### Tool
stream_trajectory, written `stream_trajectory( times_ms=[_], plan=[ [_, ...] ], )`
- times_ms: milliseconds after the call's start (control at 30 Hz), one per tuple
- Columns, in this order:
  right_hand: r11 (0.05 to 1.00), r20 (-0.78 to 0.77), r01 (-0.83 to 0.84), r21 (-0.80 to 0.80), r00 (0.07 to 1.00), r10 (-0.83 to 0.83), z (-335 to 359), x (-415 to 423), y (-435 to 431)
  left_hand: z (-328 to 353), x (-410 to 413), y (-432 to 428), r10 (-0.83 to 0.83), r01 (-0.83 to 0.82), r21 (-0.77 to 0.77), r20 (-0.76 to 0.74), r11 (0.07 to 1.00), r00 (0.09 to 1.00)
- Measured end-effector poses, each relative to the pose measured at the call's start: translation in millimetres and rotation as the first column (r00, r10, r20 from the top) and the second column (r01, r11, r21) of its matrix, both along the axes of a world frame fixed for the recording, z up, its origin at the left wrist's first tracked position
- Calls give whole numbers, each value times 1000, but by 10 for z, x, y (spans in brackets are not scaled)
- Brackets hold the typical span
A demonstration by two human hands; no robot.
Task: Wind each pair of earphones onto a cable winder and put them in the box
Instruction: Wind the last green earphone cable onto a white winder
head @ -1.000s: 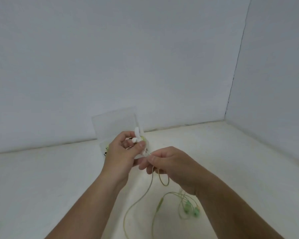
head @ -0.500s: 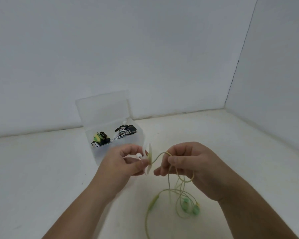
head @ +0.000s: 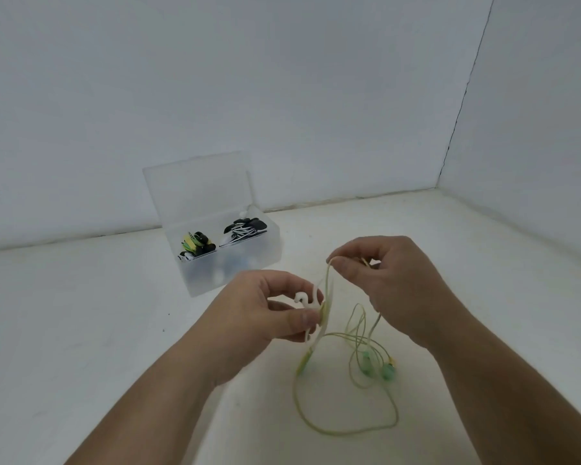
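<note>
My left hand (head: 265,310) pinches a white cable winder (head: 311,305) between thumb and fingers. A yellow-green earphone cable (head: 327,286) runs from the winder up to my right hand (head: 389,283), which pinches it just above and to the right. The rest of the cable (head: 342,427) trails in loose loops on the white surface below, ending in two green earbuds (head: 378,365). A clear plastic box (head: 249,266) stands behind my left hand with its lid up.
Inside the box lie a yellow-and-black wound earphone bundle (head: 195,245) and a black-and-white one (head: 244,229). White walls close off the back and right side, meeting in a corner (head: 440,186). The surface is white all round.
My right hand has lifted the cable up and to the right of the winder. Both hands have dropped lower in view, uncovering the box and the bundles in it.
</note>
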State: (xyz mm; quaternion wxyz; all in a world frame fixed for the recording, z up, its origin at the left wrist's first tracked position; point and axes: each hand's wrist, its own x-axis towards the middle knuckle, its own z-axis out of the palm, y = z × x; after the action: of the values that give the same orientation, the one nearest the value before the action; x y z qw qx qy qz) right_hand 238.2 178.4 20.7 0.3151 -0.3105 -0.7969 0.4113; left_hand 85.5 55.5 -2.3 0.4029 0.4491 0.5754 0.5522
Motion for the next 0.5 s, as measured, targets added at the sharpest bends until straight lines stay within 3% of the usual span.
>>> stream_trajectory(
  times_ms=[133, 233, 333, 500],
  plan=[
    [995, 157, -54, -89, 985, 67, -24, -53, -49, 23, 23, 21, 54, -79, 123, 195, 989, 979],
    [950, 260, -204, -237, 929, 264, -17, -68, -156, 45, -26, 22, 145, -199, 166, 290, 966, 946],
    [889, 234, -309, -338, 888, 397, -26, -104, -261, 84, -76, 3, 194, -254, 154, 321, 955, 927],
    [846, 136, -336, -413, 896, 423, -22, -149, -312, 82, -113, 12, 214, -304, 163, 415, 939, 884]
  ],
)
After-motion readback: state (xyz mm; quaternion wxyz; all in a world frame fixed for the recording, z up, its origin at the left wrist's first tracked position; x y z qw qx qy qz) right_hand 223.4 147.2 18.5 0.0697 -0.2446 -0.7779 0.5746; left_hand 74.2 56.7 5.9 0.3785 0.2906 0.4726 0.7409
